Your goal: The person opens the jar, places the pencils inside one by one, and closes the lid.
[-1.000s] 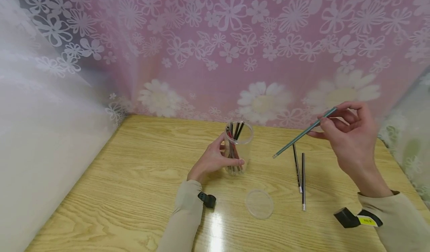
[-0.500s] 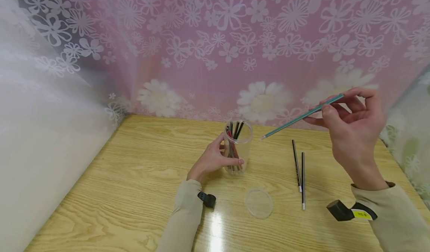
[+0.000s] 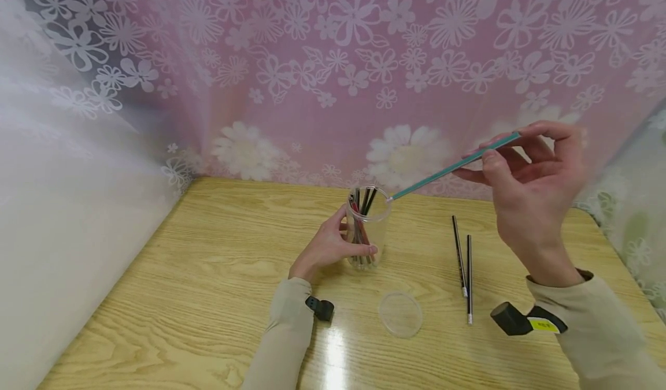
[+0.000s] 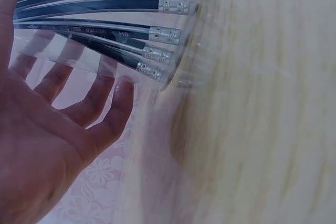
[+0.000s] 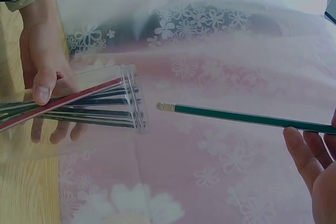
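My left hand [image 3: 325,247] grips a clear plastic jar [image 3: 382,234], fingers behind it and thumb across its front. Inside stand several dark pencils [image 4: 89,6] and a red one [image 5: 68,102], with the dark pencils' metal eraser ends at the jar's bottom in the left wrist view. Up to the right, my right hand [image 3: 541,188] pinches a green pencil [image 3: 442,172] near its far end. It slants down to the left, eraser end foremost. In the head view that eraser end overlaps the jar's rim; the right wrist view shows it just outside the mouth.
Two black pencils [image 3: 459,257] lie on the wooden table [image 3: 208,297] below the right hand. A round clear lid [image 3: 400,315] lies in front of the jar. A pink flowered curtain [image 3: 312,118] hangs behind the table's back edge.
My right hand has risen and then moved left, bringing the green pencil's eraser end from over the table to the jar's rim. The left hand and jar have stayed in place.
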A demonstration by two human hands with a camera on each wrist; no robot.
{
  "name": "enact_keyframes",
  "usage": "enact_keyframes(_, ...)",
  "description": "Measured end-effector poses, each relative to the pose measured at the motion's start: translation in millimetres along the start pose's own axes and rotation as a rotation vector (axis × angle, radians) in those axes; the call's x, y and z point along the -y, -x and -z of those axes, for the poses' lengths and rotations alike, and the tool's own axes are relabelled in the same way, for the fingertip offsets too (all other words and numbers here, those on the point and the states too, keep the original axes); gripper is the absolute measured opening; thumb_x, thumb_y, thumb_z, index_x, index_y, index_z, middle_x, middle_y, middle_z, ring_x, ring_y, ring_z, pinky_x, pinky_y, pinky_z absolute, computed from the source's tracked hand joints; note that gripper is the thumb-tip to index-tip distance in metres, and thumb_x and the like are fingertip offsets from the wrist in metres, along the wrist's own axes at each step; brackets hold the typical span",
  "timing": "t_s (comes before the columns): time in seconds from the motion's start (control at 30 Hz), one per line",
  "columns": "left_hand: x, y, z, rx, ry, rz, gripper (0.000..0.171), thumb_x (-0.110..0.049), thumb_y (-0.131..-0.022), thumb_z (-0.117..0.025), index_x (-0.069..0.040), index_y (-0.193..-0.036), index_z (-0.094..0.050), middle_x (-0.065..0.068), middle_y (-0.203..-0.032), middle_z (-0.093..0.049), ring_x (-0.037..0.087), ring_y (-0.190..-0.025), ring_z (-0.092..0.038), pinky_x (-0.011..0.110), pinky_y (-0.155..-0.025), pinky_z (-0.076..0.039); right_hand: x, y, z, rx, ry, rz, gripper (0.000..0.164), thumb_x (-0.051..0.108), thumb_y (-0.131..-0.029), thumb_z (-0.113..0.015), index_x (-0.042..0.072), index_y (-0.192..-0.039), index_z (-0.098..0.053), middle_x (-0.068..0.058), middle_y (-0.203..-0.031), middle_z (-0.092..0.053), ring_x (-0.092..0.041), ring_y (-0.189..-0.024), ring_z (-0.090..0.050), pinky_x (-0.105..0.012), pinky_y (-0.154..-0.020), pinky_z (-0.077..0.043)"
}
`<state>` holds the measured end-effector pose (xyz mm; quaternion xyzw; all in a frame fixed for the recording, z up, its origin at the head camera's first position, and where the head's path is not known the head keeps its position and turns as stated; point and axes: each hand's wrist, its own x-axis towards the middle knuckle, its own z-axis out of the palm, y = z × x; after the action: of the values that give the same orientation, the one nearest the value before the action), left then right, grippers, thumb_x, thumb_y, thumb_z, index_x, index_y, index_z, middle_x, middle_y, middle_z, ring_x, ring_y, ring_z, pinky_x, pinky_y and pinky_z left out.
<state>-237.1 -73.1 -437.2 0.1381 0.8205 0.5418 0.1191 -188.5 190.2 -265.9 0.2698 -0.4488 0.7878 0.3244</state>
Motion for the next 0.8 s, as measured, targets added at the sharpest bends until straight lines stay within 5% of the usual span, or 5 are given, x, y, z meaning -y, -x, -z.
enact_keyframes(0.43,0.5,-1.2,0.5,0.004,-0.007,-0.005,0.095,-0.047,-0.075,-0.090,-0.044,-0.153,-0.036,0.003,-0.145,-0.053,0.022,-0.133,-0.056,0.052,-0.104,-0.050,-13.4,5.2,-12.9,0.146,0.128,0.003,0.030,-0.024,-0.083,-0.053,-0.009,-0.108,-0.051,-0.020,-0.087,-0.063,-0.030,-0.076,-0.073,-0.041,-0.069,-0.064)
enact_keyframes(0.8,1.0,-1.6,0.5,0.004,-0.006,-0.016,0.092,-0.047,-0.075,-0.090,-0.047,-0.151,-0.037,0.001,-0.147,-0.053,0.023,-0.134,-0.055,0.054,-0.105,-0.050,-29.8,12.6,-16.8,0.318,0.386,0.071,0.030,-0.022,-0.081,-0.057,-0.023,-0.107,-0.043,-0.004,-0.093,-0.067,-0.015,-0.081,-0.074,-0.025,-0.071,-0.062)
